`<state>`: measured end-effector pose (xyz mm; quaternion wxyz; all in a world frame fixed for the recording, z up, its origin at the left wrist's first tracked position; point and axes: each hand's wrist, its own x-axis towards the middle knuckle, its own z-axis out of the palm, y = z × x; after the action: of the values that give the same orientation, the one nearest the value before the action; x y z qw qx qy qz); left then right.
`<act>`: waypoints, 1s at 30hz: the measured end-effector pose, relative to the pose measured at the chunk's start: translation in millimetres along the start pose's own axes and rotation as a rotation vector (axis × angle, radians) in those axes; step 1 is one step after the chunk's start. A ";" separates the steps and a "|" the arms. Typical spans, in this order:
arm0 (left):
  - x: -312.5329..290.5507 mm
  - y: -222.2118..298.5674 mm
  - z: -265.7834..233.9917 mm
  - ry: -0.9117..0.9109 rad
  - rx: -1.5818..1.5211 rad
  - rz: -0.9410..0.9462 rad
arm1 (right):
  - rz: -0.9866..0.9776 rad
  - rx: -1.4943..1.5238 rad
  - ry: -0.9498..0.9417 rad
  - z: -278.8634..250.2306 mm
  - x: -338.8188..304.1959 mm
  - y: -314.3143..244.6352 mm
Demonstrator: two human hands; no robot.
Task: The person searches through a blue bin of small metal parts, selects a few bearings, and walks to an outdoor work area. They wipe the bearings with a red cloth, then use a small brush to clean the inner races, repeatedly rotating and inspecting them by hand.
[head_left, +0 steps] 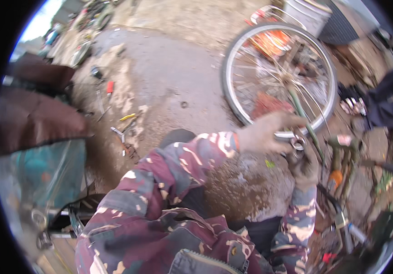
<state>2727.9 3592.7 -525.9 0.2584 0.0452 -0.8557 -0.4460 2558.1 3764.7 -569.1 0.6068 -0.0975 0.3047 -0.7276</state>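
Note:
A shiny ring-shaped metal part is in the fingers of my right hand, which is closed on it. Just above and left of it is my left hand, fingers stretched out and thumb close to the ring; whether the thumb touches it I cannot tell. Both hands look coated in grime. Beyond them a spoked bicycle wheel lies tilted, with a green tube running from its hub toward my hands. Blur hides the finer detail of the ring.
Hand tools, among them yellow-handled pliers and a red-handled tool, lie on the muddy ground at left. A white bucket stands behind the wheel. At right are green frame tubes and a person's dark-clothed leg.

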 end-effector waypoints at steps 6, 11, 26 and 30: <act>-5.6 -5.5 12.5 -0.130 -0.253 -0.216 | -0.053 -0.136 -0.102 -17.7 0.4 -4.8; -2.9 -4.0 12.9 -0.136 -0.181 -0.180 | -0.028 -0.098 -0.121 -18.3 3.3 -1.6; -12.3 -10.2 23.9 -0.222 -0.440 -0.351 | -0.103 -0.063 -0.069 -16.6 5.4 4.5; -14.3 -9.7 25.2 -0.246 -0.800 -0.505 | -0.130 -0.102 -0.060 -15.6 2.3 3.8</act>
<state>2726.6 3609.9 -551.1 0.0361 0.0952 -0.6038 -0.7906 2552.7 3767.4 -584.2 0.5612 -0.1695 0.3161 -0.7459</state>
